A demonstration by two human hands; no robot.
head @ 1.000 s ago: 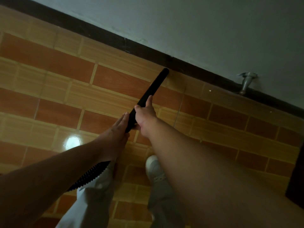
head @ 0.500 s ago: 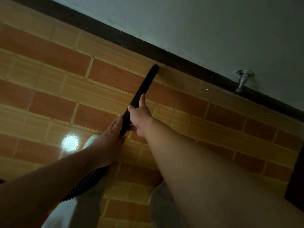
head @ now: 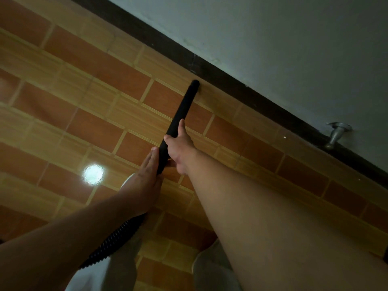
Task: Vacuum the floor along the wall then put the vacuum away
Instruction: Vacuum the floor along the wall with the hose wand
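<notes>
While right hand point(head: 178, 150) grips vacuum tube point(head: 183, 110), left hand point(head: 144, 177) flat against it, vacuuming by the one o'clock wall point(head: 294, 49) seems underway; storage remains

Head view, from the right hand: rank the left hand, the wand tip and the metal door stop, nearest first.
From the right hand:
1. left hand, beside it, against the wand.
2. wand tip, ahead at the baseboard.
3. metal door stop, far right on the wall.

left grip point(head: 147, 177): fingers straight, flat | right grip point(head: 178, 150): curled round vacuum tube point(head: 184, 106), thumb extended | both arms outstretched
</notes>
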